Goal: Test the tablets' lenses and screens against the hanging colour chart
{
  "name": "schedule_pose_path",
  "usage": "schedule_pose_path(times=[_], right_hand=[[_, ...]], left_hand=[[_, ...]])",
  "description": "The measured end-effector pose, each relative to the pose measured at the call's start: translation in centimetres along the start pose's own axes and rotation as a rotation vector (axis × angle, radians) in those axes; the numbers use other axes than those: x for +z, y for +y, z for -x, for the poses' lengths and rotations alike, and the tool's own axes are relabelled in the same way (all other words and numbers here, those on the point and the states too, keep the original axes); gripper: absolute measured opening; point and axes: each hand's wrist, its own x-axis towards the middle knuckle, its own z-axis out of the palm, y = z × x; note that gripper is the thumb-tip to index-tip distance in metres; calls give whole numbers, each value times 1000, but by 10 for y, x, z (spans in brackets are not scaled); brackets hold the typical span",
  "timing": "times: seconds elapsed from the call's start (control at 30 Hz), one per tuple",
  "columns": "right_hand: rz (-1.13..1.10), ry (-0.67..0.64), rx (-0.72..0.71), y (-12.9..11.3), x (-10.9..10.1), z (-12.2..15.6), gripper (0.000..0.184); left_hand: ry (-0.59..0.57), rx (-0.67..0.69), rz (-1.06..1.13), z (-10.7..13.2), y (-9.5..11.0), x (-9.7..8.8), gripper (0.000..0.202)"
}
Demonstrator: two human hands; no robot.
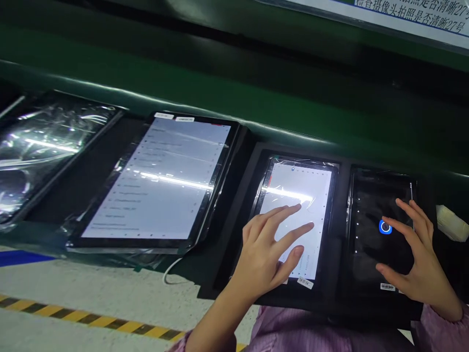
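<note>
White tablet (298, 195) under L hand (264, 259), dark tablet (366, 254) under R hand (414, 244), grips spread

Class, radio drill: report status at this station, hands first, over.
Left hand on white-screen tablet. Right hand spread over black-screen tablet, blue ring showing. Nothing in the way.

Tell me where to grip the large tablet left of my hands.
Probably by the black near edge of the large tablet, coming from your side with your left hand, the closer one. It lies flat and face up, so that edge is the nearest to reach, though the clear film beneath may slip.
</note>
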Motion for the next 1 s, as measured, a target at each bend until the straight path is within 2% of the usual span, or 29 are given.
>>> schedule_pose_path(times=[0.27,0.37,0.53,0.6,0.83,1.0], right_hand=[[2,-1,30,-6,0,-4,58],[18,9,39,-4,1,-5,51],[43,2,45,-1,1,-6,30],[56,22,49,-1,2,-6,25],[59,100,57,3,2,-6,21],[62,112,44,6,2,-6,21]], left_hand=[[48,2,-18,4,-5,-3,33],[44,-25,-42,17,-14,-9,34],[36,-111,-69,44,-30,-22,33],[50,-91,-70,48,-32,-26,33],[16,-30,-40,39,-17,-20,30],[-95,-47,-55,20,-5,-9,34]])
